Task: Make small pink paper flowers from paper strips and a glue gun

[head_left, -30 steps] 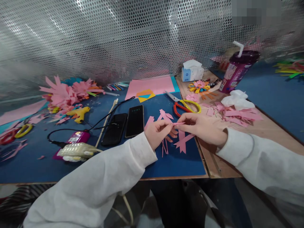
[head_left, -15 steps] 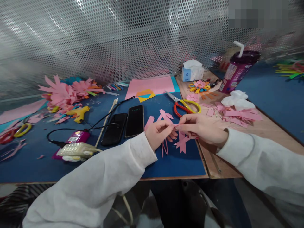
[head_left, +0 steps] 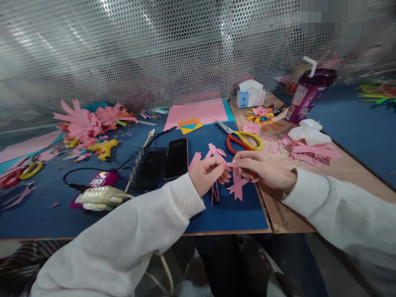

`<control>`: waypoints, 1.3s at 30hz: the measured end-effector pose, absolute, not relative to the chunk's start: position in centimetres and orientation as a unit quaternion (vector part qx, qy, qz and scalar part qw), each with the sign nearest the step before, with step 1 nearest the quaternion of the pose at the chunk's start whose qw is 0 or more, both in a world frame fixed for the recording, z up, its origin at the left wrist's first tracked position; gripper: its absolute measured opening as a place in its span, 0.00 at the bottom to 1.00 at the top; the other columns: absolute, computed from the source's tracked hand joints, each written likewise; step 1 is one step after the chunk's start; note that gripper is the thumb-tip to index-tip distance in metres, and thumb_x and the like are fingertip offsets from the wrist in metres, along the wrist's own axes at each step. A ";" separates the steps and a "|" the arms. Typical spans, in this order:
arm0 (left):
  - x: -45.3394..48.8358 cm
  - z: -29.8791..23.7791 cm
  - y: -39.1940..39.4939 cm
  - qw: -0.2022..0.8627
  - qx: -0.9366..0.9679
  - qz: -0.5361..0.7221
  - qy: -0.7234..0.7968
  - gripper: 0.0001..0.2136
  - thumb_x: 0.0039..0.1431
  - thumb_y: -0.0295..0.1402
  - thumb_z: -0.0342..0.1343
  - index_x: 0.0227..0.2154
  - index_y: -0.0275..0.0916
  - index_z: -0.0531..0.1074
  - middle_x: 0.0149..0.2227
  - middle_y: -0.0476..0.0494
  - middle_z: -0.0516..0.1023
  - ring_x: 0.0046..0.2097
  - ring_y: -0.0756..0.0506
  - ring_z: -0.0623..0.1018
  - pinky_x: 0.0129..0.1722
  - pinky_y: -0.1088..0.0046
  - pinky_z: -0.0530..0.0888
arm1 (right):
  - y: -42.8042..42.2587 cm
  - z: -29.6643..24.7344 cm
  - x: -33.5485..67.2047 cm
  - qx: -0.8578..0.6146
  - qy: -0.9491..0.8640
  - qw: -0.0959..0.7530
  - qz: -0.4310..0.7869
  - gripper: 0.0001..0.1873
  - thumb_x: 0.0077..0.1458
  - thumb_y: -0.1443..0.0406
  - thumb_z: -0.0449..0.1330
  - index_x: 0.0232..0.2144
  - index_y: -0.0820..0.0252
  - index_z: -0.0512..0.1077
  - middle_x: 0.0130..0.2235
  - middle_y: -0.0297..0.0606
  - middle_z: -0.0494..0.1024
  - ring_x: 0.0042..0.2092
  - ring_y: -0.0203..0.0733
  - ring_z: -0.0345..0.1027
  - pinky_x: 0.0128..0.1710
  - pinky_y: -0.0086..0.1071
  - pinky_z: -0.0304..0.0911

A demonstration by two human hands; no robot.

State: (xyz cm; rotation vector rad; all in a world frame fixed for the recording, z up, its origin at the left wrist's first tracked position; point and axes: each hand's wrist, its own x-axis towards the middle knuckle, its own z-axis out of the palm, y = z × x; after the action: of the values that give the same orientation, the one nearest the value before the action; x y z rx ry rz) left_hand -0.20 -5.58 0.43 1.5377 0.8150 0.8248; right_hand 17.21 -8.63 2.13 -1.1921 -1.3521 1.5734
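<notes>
Between my two hands a narrow pink paper strip (head_left: pixel 229 164) is stretched level above the blue tabletop. My left hand (head_left: pixel 206 175) pinches one end between thumb and fingers. The other end sits in the fingertips of my right hand (head_left: pixel 266 168), closed on it. Below and around the fingers lie cut pink paper pieces (head_left: pixel 237 190), some with notched ends. Just beyond my right hand rest scissors (head_left: pixel 243 139) with one red and one yellow handle, blades spread, touching neither hand.
Left of my hands lie a phone (head_left: pixel 176 159), a cable, a power strip (head_left: pixel 102 194) and a yellow glue gun (head_left: pixel 105 149). Behind are pink sheets (head_left: pixel 196 112) and a tissue box (head_left: pixel 251 95). Paper scraps (head_left: pixel 315 152) and a purple cup (head_left: pixel 310 97) stand right.
My right fingers have shifted slightly along the pink strip, away from the left hand, so more of it shows between them. My left hand stays almost in place.
</notes>
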 end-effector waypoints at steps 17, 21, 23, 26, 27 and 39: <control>-0.2 0.6 -5.6 0.589 0.656 0.337 0.332 0.09 0.51 0.36 0.55 0.24 0.35 0.68 0.20 0.48 0.74 0.21 0.52 0.74 0.23 0.76 0.75 | -8.6 1.5 17.1 -0.408 -0.611 0.346 0.583 0.13 0.57 0.61 0.54 0.22 0.59 0.60 0.17 0.24 0.56 0.18 0.27 0.49 0.16 0.25 0.45; -0.2 0.7 -5.6 0.598 0.652 0.336 0.323 0.10 0.51 0.37 0.56 0.24 0.35 0.68 0.20 0.49 0.73 0.21 0.52 0.74 0.23 0.76 0.74 | -8.5 1.3 17.2 -0.399 -0.602 0.338 0.603 0.13 0.57 0.60 0.54 0.23 0.59 0.60 0.17 0.24 0.56 0.18 0.27 0.48 0.16 0.25 0.44; -0.2 0.7 -5.7 0.596 0.654 0.339 0.318 0.10 0.52 0.38 0.56 0.24 0.35 0.68 0.19 0.49 0.73 0.21 0.52 0.74 0.23 0.76 0.74 | -8.4 1.2 17.4 -0.395 -0.601 0.329 0.612 0.13 0.56 0.60 0.55 0.23 0.59 0.60 0.18 0.24 0.56 0.18 0.27 0.48 0.16 0.24 0.43; -0.2 0.7 -5.7 0.596 0.657 0.341 0.311 0.10 0.52 0.38 0.55 0.24 0.35 0.68 0.20 0.49 0.73 0.21 0.52 0.74 0.23 0.76 0.74 | -8.2 1.0 17.5 -0.379 -0.600 0.325 0.625 0.14 0.55 0.59 0.57 0.23 0.59 0.60 0.18 0.23 0.55 0.18 0.26 0.46 0.16 0.24 0.42; -0.2 0.7 -5.8 0.595 0.658 0.341 0.310 0.10 0.52 0.38 0.55 0.24 0.35 0.68 0.20 0.49 0.73 0.21 0.52 0.74 0.23 0.76 0.74 | -8.2 0.9 17.5 -0.376 -0.602 0.328 0.624 0.14 0.55 0.59 0.57 0.23 0.59 0.60 0.18 0.23 0.55 0.17 0.26 0.47 0.16 0.24 0.43; -0.3 0.7 -5.7 0.589 0.669 0.331 0.309 0.10 0.53 0.38 0.54 0.24 0.35 0.69 0.19 0.49 0.73 0.21 0.53 0.73 0.24 0.76 0.73 | -8.2 0.9 17.6 -0.378 -0.611 0.348 0.602 0.12 0.56 0.61 0.55 0.23 0.60 0.62 0.18 0.24 0.57 0.19 0.27 0.49 0.17 0.25 0.44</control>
State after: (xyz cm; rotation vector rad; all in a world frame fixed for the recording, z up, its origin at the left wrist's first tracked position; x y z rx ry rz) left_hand -0.33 -5.66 0.66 1.5588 0.7199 0.7697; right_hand 17.60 -8.25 0.90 -0.9804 -1.5844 1.5605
